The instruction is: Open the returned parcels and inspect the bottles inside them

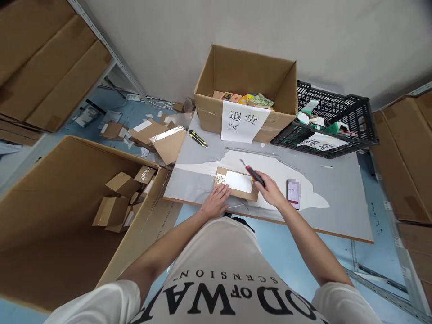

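**Cutter poised over a small parcel at a cluttered worktable**

Head camera: A person in a white printed T-shirt stands at a grey table [337,198], both bare forearms reaching forward. The left hand [216,201] lies flat with fingers spread, pressing on the near left corner of a small cardboard parcel [236,184] that bears a white label; it grips nothing. The right hand [270,189] is closed around a red-and-black utility knife [251,172], its blade end pointing far and left above the parcel's right side. The parcel sits near the table's front edge, between the two hands. Just right of the right hand a phone [293,193] lies face up on the tabletop. Farther back and to the left rests a yellow-and-black cutter [197,138], well apart from both hands. At the table's far edge stands an open cardboard box [246,85] with a white paper sign taped to its front and colourful packets inside; to its right is a black plastic crate [337,119] holding papers and small items. On the left, beside the table, a large open carton [67,198] contains several small brown boxes, and cardboard scraps [151,132] litter the blue floor beyond it
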The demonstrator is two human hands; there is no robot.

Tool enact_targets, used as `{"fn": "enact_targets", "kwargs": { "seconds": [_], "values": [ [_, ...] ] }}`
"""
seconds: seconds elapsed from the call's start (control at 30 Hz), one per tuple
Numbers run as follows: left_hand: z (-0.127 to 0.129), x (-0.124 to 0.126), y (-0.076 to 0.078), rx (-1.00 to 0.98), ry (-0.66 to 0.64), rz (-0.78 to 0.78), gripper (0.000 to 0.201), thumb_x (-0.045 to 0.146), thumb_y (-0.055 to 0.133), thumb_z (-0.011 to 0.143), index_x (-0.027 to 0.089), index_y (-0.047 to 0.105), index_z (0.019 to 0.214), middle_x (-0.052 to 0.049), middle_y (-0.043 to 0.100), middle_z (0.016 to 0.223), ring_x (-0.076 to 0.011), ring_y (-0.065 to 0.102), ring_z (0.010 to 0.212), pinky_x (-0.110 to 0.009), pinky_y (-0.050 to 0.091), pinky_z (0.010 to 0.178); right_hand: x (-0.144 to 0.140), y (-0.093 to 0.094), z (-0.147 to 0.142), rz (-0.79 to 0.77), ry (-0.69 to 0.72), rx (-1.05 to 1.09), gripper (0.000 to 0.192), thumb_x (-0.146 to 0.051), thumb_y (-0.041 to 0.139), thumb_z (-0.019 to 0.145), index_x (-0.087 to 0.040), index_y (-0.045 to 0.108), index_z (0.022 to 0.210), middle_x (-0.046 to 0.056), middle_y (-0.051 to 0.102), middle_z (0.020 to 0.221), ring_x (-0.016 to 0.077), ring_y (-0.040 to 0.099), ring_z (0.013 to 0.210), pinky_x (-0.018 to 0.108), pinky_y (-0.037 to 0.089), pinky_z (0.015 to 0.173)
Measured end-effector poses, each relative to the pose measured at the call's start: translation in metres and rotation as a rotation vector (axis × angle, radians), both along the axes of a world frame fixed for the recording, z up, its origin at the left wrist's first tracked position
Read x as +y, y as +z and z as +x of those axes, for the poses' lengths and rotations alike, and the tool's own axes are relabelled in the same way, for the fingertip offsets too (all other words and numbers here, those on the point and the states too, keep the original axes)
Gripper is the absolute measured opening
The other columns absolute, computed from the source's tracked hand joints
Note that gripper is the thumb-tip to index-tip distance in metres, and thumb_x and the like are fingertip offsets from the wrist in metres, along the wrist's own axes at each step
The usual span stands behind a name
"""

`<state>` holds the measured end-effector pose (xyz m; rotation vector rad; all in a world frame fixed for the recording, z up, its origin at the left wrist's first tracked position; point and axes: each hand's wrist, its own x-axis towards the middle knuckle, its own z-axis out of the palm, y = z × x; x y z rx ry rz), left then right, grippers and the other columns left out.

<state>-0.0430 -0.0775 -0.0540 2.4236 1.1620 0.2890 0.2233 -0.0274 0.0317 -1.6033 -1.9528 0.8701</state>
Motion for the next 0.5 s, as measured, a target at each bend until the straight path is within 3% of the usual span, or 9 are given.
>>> {"fn": "enact_targets", "kwargs": {
  "seconds": [0.1,0.17,0.3,0.5],
  "values": [
    [0.000,0.001,-0.002,-0.018,0.005,0.006,0.057,0.032,0.046,0.089,0.015,0.035,0.142,-0.014,0.028,0.152,-0.0274,0.016,0.144,-0.047,0.015,0.115,0.012,0.008,-0.029,0.009,0.371,-0.106,0.052,-0.027,0.045,0.089,-0.024,0.040,0.141,0.009,0.054,0.133,0.0236,0.050,0.121,0.041,0.040,0.101],
    [0.001,0.001,-0.003,-0.026,0.009,0.004,0.057,0.032,0.046,0.089,0.015,0.036,0.142,-0.014,0.029,0.152,-0.0277,0.017,0.143,-0.046,0.015,0.115,0.020,0.006,-0.042,-0.004,0.499,-0.206,0.051,-0.024,0.042,0.091,-0.026,0.038,0.142,0.008,0.058,0.127,0.0226,0.054,0.117,0.039,0.043,0.096],
    [0.001,0.001,-0.002,-0.030,0.017,-0.004,0.058,0.032,0.048,0.088,0.014,0.037,0.141,-0.014,0.031,0.151,-0.0277,0.017,0.143,-0.046,0.015,0.115,0.031,-0.004,-0.054,-0.028,0.601,-0.395,0.051,-0.025,0.045,0.091,-0.031,0.039,0.141,0.007,0.063,0.117,0.0220,0.062,0.101,0.030,0.047,0.080],
    [0.001,0.001,-0.003,-0.031,0.017,-0.013,0.058,0.029,0.049,0.087,0.015,0.037,0.141,-0.013,0.030,0.152,-0.0271,0.016,0.144,-0.046,0.015,0.115,0.035,-0.006,-0.057,-0.005,0.629,-0.502,0.055,-0.019,0.048,0.089,-0.034,0.040,0.141,0.006,0.064,0.111,0.0205,0.064,0.092,0.025,0.045,0.070]
  ]
}}
